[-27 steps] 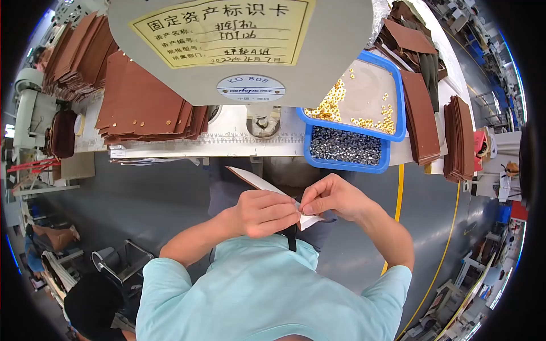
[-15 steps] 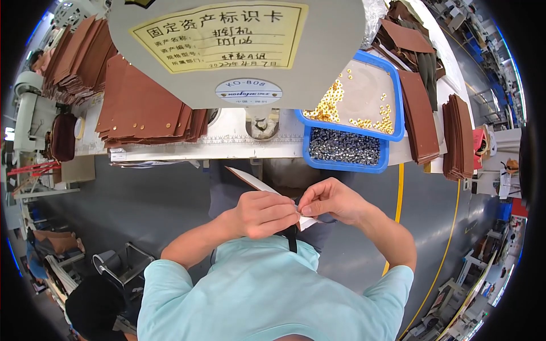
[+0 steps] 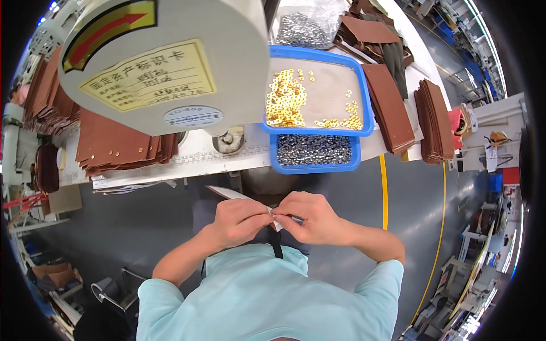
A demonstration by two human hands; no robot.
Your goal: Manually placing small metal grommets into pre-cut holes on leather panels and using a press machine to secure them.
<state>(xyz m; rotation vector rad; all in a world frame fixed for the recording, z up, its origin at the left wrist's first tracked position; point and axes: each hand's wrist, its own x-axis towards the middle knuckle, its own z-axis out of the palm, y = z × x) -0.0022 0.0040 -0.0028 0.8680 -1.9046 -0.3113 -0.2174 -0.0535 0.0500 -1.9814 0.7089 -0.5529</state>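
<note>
Panel [image 3: 226, 192], pale face up with a brown edge, is held in front of the waist, just off the near edge of the bench; long end slants away up-left, near end sits between both hands. Left hand [image 3: 238, 220]: fingers curled, closed on the panel, thumb and forefinger at its near end. Right hand [image 3: 310, 219]: thumb and forefinger pinched at that same end, tips almost touching the left ones; whether a small fitting sits between them, too small to tell.

Step in hand, by my read: close two-handed fingertip work at the panel's near end, not at the machine. Next move calls for a firm left hold and a fine right pinch, without bending the end.

Outward: bench [image 3: 199, 162] just beyond, machine head [image 3: 239, 51] overhanging it, round metal base [image 3: 229, 142] below the head. Right of that, upper blue tray [image 3: 368, 108] with gold rings [image 3: 284, 102], overlapping lower blue tray [image 3: 315, 169] full of dark shiny metal bits [image 3: 313, 150]. Clear bag [image 3: 307, 28] of metal pieces behind. Brown stack [image 3: 114, 136] at left, gold dots along its near edge; more brown pieces [image 3: 435, 122] far right.
</note>
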